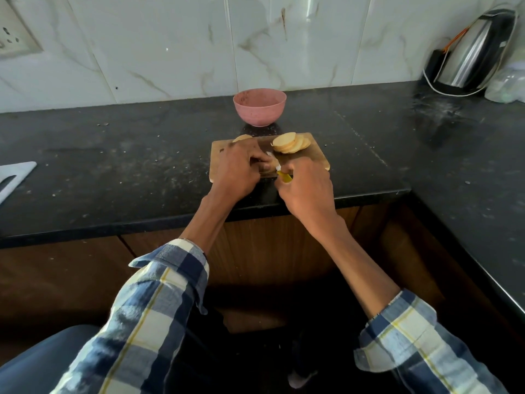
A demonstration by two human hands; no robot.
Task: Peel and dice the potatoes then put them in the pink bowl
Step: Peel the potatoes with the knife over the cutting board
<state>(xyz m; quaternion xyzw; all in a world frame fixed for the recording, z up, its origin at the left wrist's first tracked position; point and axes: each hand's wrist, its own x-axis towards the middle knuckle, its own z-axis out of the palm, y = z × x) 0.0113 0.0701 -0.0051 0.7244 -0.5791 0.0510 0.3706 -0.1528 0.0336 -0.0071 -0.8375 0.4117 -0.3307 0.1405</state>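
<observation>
My left hand (pixel 238 166) pins potato piece (pixel 271 163) on board (pixel 315 155); right hand (pixel 308 189) grips knife (pixel 284 176); slices (pixel 289 142) stacked near bowl (pixel 260 106).

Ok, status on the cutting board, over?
Left hand pressing a potato piece on the cutting board; right hand gripping the knife. Potato slices stacked, not diced. Pink bowl unobstructed behind the board.

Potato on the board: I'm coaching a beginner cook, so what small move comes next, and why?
Probably press the knife down through the piece under the left hand. The right hand already holds its yellow handle there, slices wait uncut on the board, and the pink bowl looks empty.
</observation>
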